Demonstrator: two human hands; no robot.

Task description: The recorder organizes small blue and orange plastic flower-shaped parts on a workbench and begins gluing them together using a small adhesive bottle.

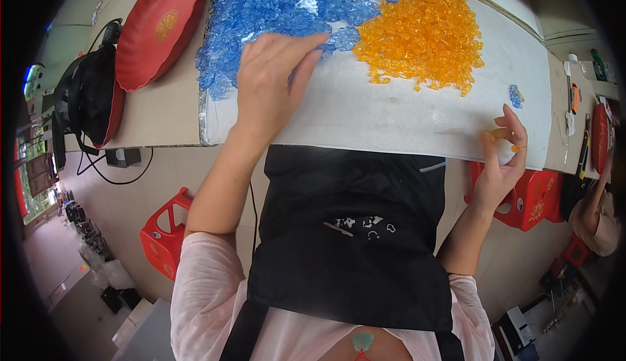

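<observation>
A wide heap of small, clear blue plastic pieces [261, 9] covers the far left of the white work surface [365, 120]. Against its right side lies a heap of similar orange pieces [420, 38]. My left hand [274, 80] reaches over the near edge of the blue heap, fingers stretched to the right, with a gap between thumb and forefinger. Near the right front edge, my right hand [502, 159] has its fingers curled around a small orange piece [515, 148]. Just beyond it lies a little blue and yellowish cluster [516, 96].
A red scalloped tray [160, 28] leans beside a black mesh bag [85, 97] at left. Red plastic stools [166, 230] stand below the table on both sides. Pens or cutters [583, 142] lie at the far right, near another person's arm [596, 195].
</observation>
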